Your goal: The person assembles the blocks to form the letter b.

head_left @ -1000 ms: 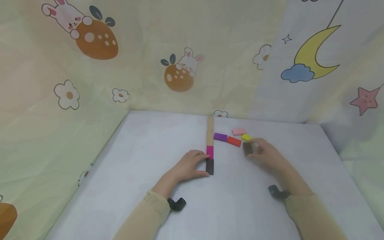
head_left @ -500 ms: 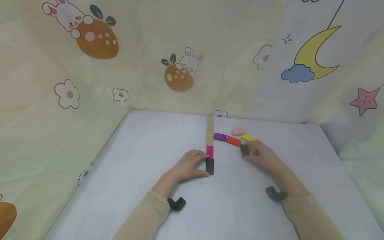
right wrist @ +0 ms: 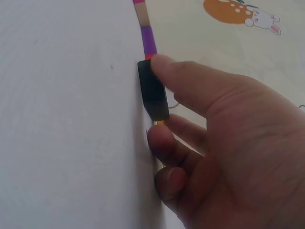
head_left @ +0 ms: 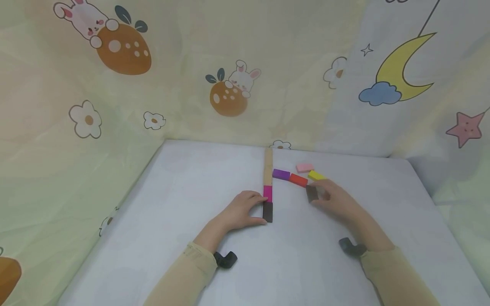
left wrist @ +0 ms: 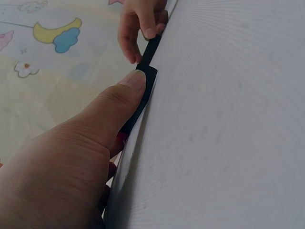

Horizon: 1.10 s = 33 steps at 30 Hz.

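In the head view my left hand [head_left: 239,210] is at the near end of a straight row of blocks. Its thumb presses the near end of a black block [head_left: 267,212], and its index finger touches the magenta block [head_left: 268,194] just beyond. Between thumb and fingers, my right hand [head_left: 334,199] pinches a second black block [right wrist: 153,90]. That block stands at the right end of a red block [head_left: 298,179], whose other end meets a purple block [head_left: 281,174]. Whether the black and red blocks touch is hard to tell.
Wood-coloured blocks [head_left: 268,165] continue the row to the table's back edge. A pink block [head_left: 304,168] and a yellow block [head_left: 316,175], partly behind the right hand, lie at the back right. A patterned cloth [head_left: 183,85] hangs behind the white table [head_left: 183,182].
My right hand has moved slightly left with its black block, bringing it to the red block's end. My left hand has stayed in place on the row.
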Available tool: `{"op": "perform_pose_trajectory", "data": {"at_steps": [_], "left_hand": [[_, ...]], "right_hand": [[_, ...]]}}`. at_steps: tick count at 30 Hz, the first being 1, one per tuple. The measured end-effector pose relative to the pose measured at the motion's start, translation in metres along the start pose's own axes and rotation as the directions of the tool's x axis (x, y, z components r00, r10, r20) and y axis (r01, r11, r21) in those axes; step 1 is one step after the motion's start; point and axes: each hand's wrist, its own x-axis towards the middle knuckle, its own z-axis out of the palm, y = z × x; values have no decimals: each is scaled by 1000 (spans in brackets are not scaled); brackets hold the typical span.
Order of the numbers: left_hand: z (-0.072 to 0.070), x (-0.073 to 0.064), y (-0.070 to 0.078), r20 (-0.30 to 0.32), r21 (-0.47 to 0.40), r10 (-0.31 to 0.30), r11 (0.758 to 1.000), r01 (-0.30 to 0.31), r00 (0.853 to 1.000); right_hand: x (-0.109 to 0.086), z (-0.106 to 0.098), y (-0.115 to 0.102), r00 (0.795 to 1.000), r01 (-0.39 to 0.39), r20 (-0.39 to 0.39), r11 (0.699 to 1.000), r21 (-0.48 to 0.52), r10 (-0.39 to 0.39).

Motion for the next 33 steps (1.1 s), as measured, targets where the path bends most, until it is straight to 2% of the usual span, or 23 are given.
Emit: {"op": "perform_pose_trajectory", "data": {"at_steps": [6, 12, 17, 33], "left_hand": [[1, 0, 0, 3, 2, -4, 1000, 4, 1000], [0, 0, 1, 4, -5, -4, 1000, 4, 1000], [-2, -1, 2, 0, -2, 3, 1000, -3, 1000], [0, 0, 0, -4, 6, 12, 1000, -12, 1000]], "right_hand": [[0, -3, -7, 997, -38, 64, 999, -29, 40], [3, -5, -11, 994, -12, 104, 999, -44, 17], [3, -4, -11, 995, 26, 98, 999, -43, -22], [1, -3, -11, 995, 77, 77, 992, -105, -69]]}}
